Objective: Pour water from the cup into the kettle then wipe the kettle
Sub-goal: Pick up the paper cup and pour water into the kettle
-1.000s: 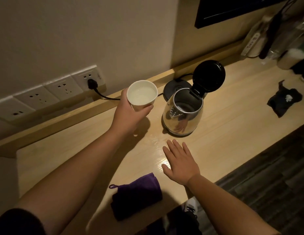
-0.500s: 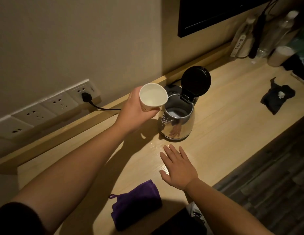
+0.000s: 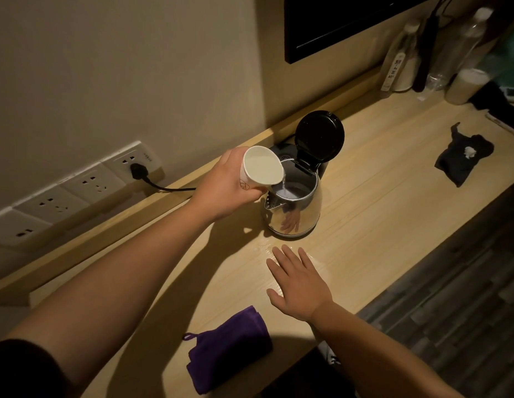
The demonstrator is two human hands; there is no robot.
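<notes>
My left hand (image 3: pixel 224 185) grips a white paper cup (image 3: pixel 261 169), tilted over the mouth of a steel kettle (image 3: pixel 293 208). A thin stream of water runs from the cup's rim into the kettle. The kettle's black lid (image 3: pixel 319 136) stands open behind it. My right hand (image 3: pixel 297 282) lies flat and open on the wooden counter (image 3: pixel 379 225), just in front of the kettle, holding nothing. A folded purple cloth (image 3: pixel 230 349) rests near the counter's front edge, left of my right wrist.
A black plug (image 3: pixel 138 170) sits in a wall socket, its cord running behind my left hand. A black cloth (image 3: pixel 462 159) lies at the right of the counter. Bottles (image 3: pixel 402 64) stand at the far right corner. A dark screen (image 3: pixel 336 21) hangs above.
My left hand has carried the cup rightward over the kettle and tipped it; water now flows out. My right hand has stayed flat on the counter.
</notes>
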